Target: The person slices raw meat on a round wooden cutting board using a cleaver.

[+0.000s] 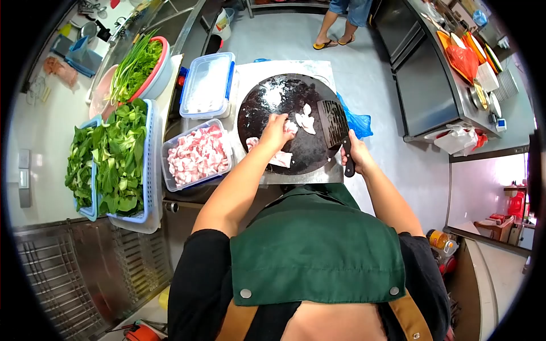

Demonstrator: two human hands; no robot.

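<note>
On a round dark chopping board [267, 108] lie pale pieces of meat [305, 120]. My left hand [275, 132] is over the board's middle, its fingers closed on a piece of meat [290, 128]. More meat [281, 159] lies under and beside my left wrist. My right hand [356, 153] grips the black handle of a cleaver [333, 123], whose broad wet blade rests over the board's right side. Left of the board, an open plastic container [199, 154] is full of cut pink and white meat.
Behind the meat container stands a lidded clear box [208, 85]. Baskets of leafy greens [122, 159] and a red-rimmed basin [162, 74] are at the left. A blue plastic bag [357, 122] hangs beyond the board. Another person's legs [341, 25] show at the top.
</note>
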